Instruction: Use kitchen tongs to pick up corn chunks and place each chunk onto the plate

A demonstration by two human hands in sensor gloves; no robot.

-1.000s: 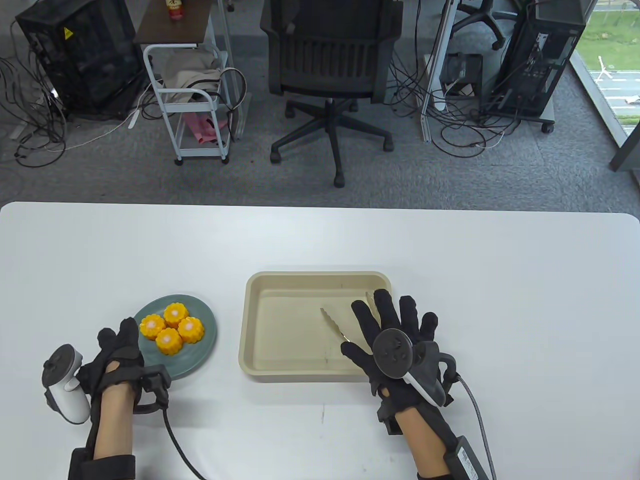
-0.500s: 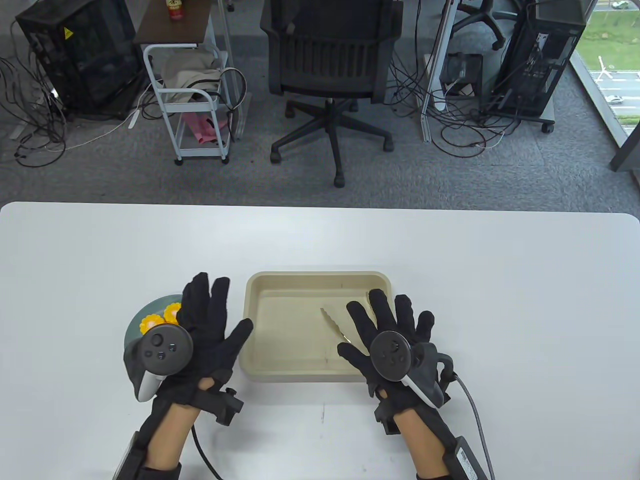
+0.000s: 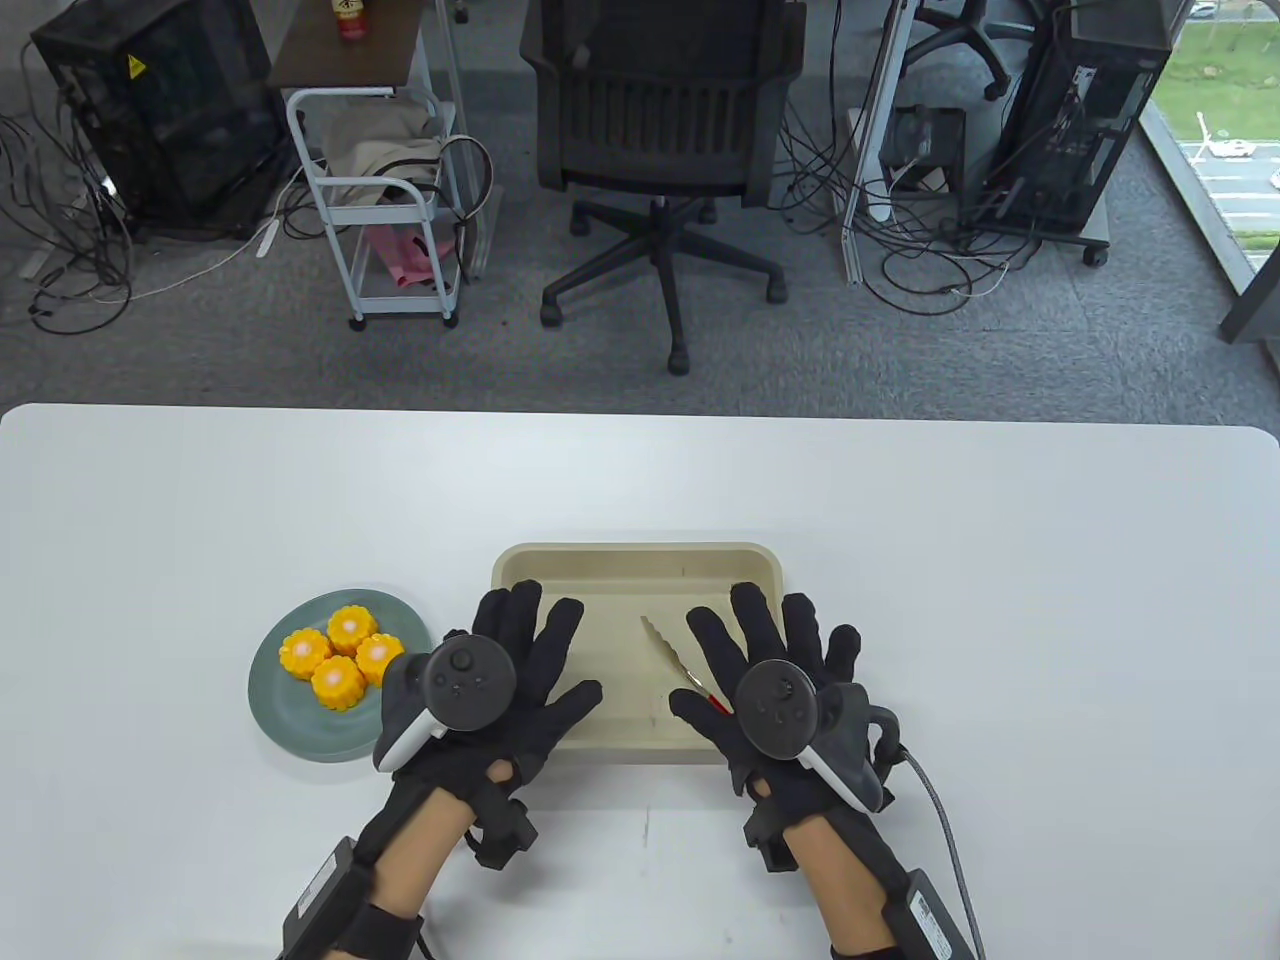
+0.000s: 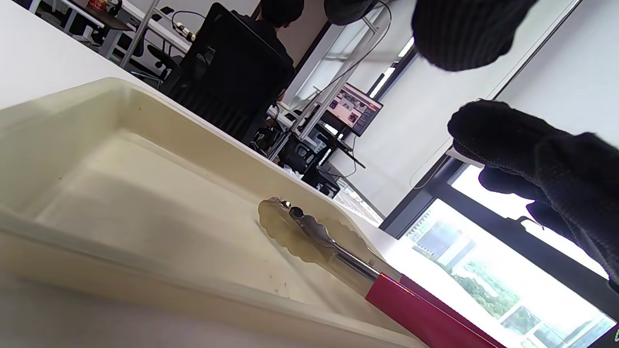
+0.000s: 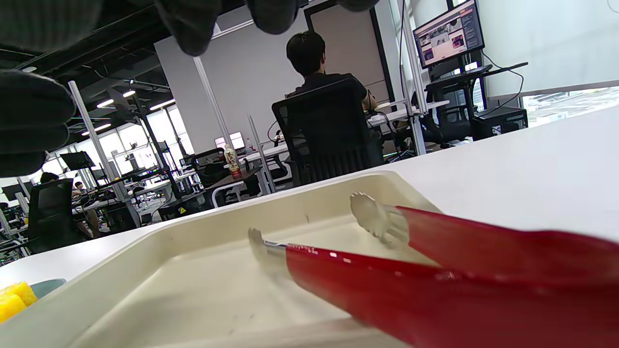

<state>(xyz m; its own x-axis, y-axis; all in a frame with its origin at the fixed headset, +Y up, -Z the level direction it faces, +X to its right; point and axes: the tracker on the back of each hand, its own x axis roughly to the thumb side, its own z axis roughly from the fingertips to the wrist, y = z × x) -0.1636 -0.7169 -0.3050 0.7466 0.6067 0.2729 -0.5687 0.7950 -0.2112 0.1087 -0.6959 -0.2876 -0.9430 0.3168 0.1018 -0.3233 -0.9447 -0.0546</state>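
Several yellow corn chunks (image 3: 340,655) sit together on the grey-green plate (image 3: 300,725) at the left. The tongs (image 3: 668,648) lie in the beige tray (image 3: 630,552), their jaws apart and their red handles (image 5: 435,285) under my right hand. My right hand (image 3: 770,650) hovers flat over the tray's right part with fingers spread, holding nothing. My left hand (image 3: 530,660) is spread flat over the tray's front left corner, also holding nothing. In the left wrist view the tongs (image 4: 338,256) rest on the tray floor.
The white table (image 3: 1000,600) runs out to the right and behind the tray. An office chair (image 3: 660,150) and a small cart (image 3: 380,200) stand on the floor beyond the far edge. A person sits at a desk (image 5: 314,63) far behind.
My left hand swept right from beside the plate, over it, to the tray's front left corner, uncovering the corn. My right hand drifted slightly left and stayed spread above the tongs.
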